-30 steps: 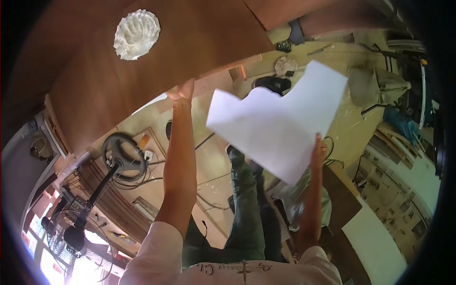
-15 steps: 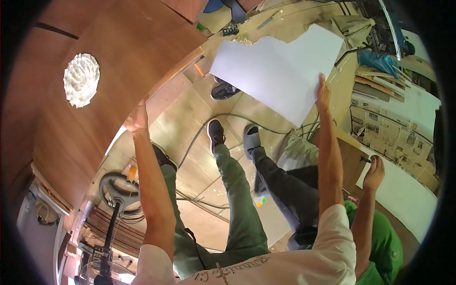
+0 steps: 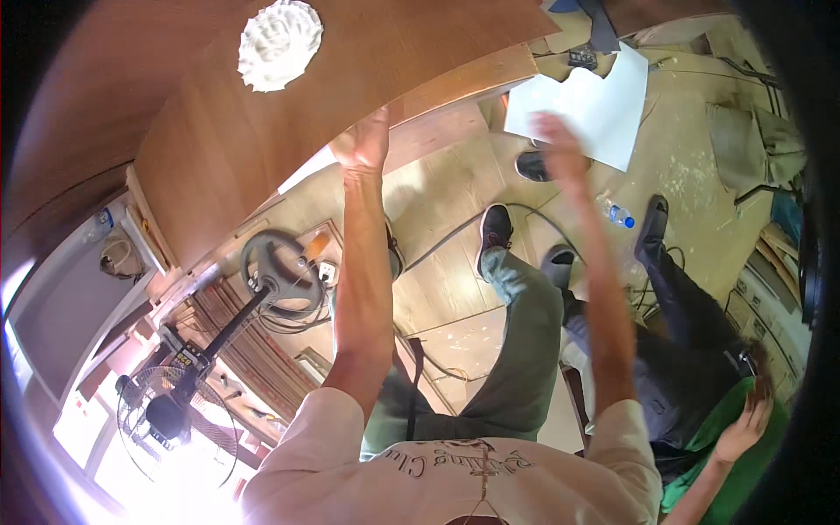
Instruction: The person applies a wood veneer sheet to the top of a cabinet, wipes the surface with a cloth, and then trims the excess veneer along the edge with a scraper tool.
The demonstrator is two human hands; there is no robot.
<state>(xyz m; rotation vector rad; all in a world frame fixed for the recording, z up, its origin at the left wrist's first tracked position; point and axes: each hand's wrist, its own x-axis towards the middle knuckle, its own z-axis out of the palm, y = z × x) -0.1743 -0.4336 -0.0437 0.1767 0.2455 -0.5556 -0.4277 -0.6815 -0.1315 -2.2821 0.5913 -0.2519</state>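
A large brown wooden panel (image 3: 411, 52) fills the upper left, with a round white ruffled ornament (image 3: 279, 45) on its face. My left hand (image 3: 363, 144) is closed on the panel's near edge; some of its fingers are hidden there. A white strip (image 3: 306, 170) shows beneath that edge. My right hand (image 3: 564, 149) is stretched forward and smeared by motion. It overlaps a white sheet (image 3: 621, 105) with an uneven far edge. Whether the hand touches the sheet cannot be made out.
A standing fan (image 3: 175, 416) and a steering-wheel-shaped base (image 3: 282, 269) are at the lower left. A dark cable (image 3: 451, 234) crosses the floor by my feet. A plastic bottle (image 3: 619, 215) lies right of centre. A person in green (image 3: 726, 437) is at the lower right.
The view has swung left, so the panel and ornament appear farther right. The white sheet is now farther away and lower. My right hand, at its edge before, is now blurred in front of it.
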